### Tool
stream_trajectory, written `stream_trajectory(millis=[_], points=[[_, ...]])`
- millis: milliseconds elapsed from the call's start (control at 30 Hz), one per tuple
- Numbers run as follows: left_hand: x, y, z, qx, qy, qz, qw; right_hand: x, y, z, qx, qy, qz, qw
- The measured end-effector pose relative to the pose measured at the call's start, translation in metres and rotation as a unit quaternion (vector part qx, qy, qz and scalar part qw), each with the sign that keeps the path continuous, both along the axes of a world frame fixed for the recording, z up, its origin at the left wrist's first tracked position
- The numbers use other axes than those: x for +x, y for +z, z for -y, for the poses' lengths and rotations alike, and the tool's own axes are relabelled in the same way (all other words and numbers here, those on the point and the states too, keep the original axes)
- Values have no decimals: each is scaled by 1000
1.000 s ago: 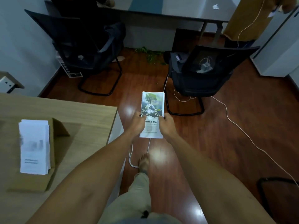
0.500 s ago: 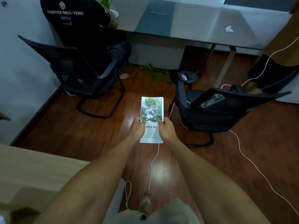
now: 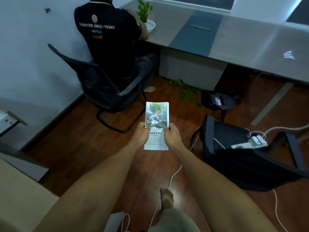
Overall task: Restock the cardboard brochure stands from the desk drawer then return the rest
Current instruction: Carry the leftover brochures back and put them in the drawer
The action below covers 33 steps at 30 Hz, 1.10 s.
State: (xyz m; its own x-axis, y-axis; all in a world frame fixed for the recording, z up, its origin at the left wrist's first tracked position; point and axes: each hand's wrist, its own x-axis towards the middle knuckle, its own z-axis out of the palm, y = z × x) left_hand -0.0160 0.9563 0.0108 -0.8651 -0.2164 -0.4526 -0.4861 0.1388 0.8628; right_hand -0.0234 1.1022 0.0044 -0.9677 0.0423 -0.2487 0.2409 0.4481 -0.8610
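From the head view, we hold a stack of brochures (image 3: 156, 125) out over the wooden floor (image 3: 80, 141), its long axis pointing away from us. Our left hand (image 3: 141, 135) and right hand (image 3: 172, 135) each have a closed grip on one long edge, equally near. The desk (image 3: 20, 196) lies low to our left; no brochure stand or drawer shows.

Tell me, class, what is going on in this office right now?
A person standing on a wooden floor holds a small stack of brochures out in front, left hand and right hand gripping its sides. Someone else sits at a desk beyond. No brochure stand is in view.
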Motion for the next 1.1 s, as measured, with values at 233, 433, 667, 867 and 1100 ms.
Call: stream_trajectory(millis=[233, 433, 667, 867, 1100], points=[[-64, 10, 32, 35, 133, 1, 990, -100, 12, 37, 0, 123, 2, 992], [-68, 12, 99, 33, 244, -4, 969, -139, 13, 111, -23, 229, 12, 973], [-59, 8, 206, 37, 357, -22, 933, -163, 9, 238, -5, 349, 2, 937], [-64, 13, 320, 44, 424, -43, 904, -186, 12, 370, 8, 413, 0, 911], [-67, 22, 452, 43, 478, -49, 876, -198, 24, 517, -3, 456, 11, 890]])
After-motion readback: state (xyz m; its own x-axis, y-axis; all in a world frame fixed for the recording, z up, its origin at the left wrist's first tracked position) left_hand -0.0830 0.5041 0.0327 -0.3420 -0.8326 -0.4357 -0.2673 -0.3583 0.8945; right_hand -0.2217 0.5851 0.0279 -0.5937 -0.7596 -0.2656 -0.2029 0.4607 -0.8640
